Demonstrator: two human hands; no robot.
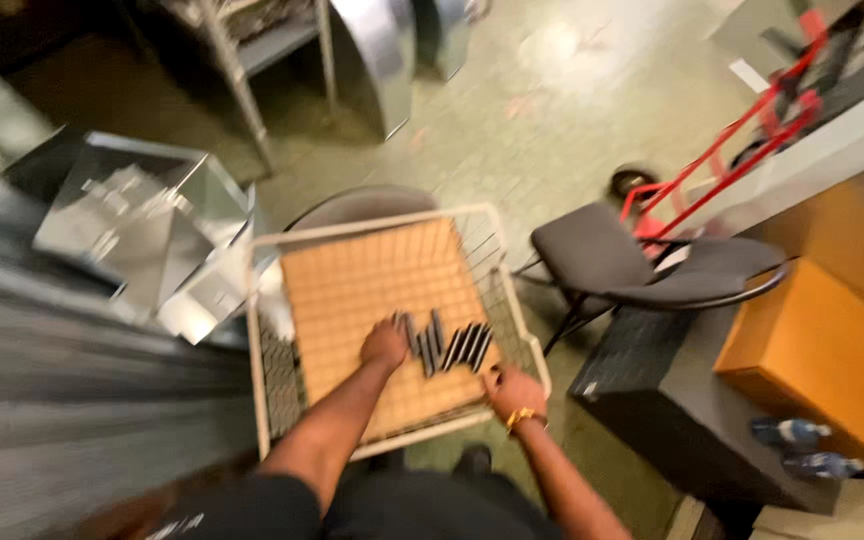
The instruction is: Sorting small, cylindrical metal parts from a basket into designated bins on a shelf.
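A white wire basket (270, 400) stands in front of me with a tan cardboard sheet (372, 280) lying on its bottom. Several dark metal strips (452, 345) lie side by side on the cardboard near its front right. My left hand (384, 345) rests on the cardboard and touches the left end of the strips. My right hand (512, 390), with a gold band at the wrist, is at the basket's front right corner, fingers close to the strips. The picture is blurred, so neither hand's grip is clear.
Shiny sheet-metal ducts (142, 215) lie to the left. A grey chair (642, 265) stands to the right, a red hand truck (742, 150) behind it. An orange-brown box (822, 350) and two water bottles (802, 448) sit at the right on a dark block (672, 410).
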